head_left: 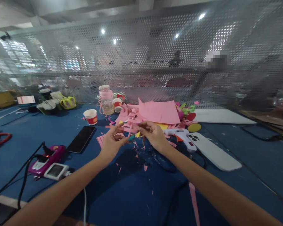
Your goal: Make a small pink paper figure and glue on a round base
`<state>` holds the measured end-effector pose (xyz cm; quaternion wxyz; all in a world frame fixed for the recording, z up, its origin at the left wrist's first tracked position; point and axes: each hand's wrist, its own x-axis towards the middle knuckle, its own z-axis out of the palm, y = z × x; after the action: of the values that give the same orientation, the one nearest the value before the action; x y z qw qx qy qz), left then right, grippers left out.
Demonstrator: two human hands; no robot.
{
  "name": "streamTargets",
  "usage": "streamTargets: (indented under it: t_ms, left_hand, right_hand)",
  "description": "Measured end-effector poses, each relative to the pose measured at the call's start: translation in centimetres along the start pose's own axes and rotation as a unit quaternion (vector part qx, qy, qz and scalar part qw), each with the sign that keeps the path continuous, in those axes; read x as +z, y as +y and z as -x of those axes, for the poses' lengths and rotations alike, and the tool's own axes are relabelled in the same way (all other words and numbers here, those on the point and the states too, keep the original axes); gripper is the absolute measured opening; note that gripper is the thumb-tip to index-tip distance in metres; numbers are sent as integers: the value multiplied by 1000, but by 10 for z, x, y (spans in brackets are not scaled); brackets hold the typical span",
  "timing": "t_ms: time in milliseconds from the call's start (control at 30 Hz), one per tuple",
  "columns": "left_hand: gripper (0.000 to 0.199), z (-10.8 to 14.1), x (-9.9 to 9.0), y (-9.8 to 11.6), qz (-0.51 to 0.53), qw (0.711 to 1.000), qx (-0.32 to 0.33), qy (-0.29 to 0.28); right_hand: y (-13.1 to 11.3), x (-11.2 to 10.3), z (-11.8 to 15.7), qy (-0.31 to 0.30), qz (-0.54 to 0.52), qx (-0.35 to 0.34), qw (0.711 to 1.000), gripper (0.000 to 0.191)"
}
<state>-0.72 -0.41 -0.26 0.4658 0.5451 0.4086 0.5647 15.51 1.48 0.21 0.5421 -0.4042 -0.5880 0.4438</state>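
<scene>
Head view: pink strip between both hands (111, 142).

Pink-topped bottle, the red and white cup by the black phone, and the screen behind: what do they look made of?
Pink-topped bottle: smooth, see-through body, clear plastic or possibly glass.

Red and white cup: probably coated paper; printed band, thin wall.

Screen: likely grey metal, given its regular punched holes, though plastic isn't ruled out.
</scene>
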Motion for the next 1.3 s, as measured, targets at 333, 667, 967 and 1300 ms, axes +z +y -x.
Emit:
streamTargets:
  t_ms: [333, 667, 967, 1300]
  left_hand:
    - [56, -1, -1, 1, -4, 1000, -5, 11]
    - [58, -1, -1, 0, 2, 1000, -9, 27]
    - [56, 2, 0, -3, -8, 1000, 27, 2]
    - [60, 1, 0, -4, -3, 1000, 27, 6]
  right_hand:
    - [4, 0, 1, -11, -13, 15, 1000, 53]
    - [0, 0, 3, 4, -30, -5, 1000, 58]
    - [3, 7, 6, -5, 89, -55, 995, 32]
    - [0, 7, 2, -18, 5, -19, 1000, 39]
